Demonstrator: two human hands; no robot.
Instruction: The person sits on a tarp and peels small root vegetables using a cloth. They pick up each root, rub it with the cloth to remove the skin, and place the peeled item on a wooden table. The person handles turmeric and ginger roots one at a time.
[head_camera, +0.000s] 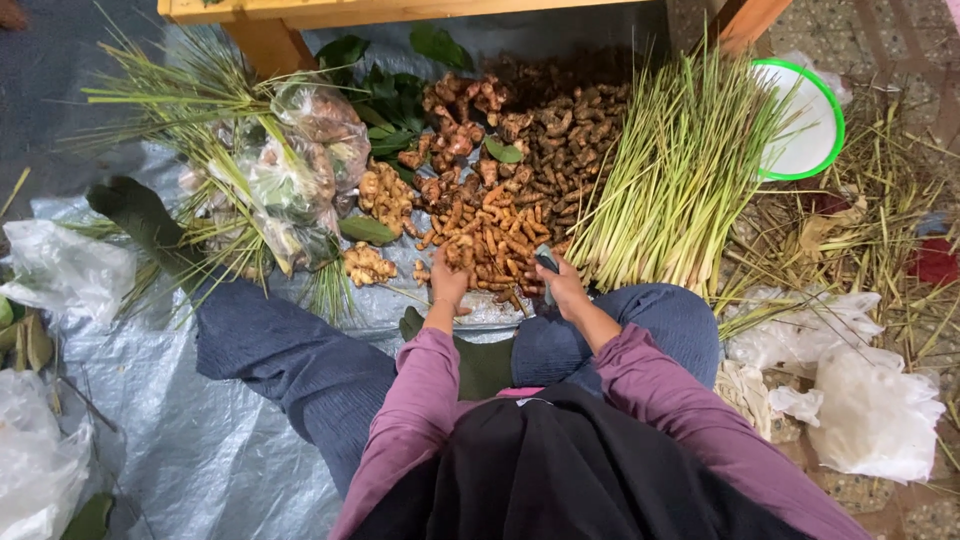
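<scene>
The left hand reaches into the pile of orange roots on the grey sheet, its fingers curled shut on some of them. The right hand has its grip closed around a small dark tool at the near edge of the same pile. Brown roots lie behind the orange ones. Green stalks lie just to the right. Bags of roots sit to the left.
</scene>
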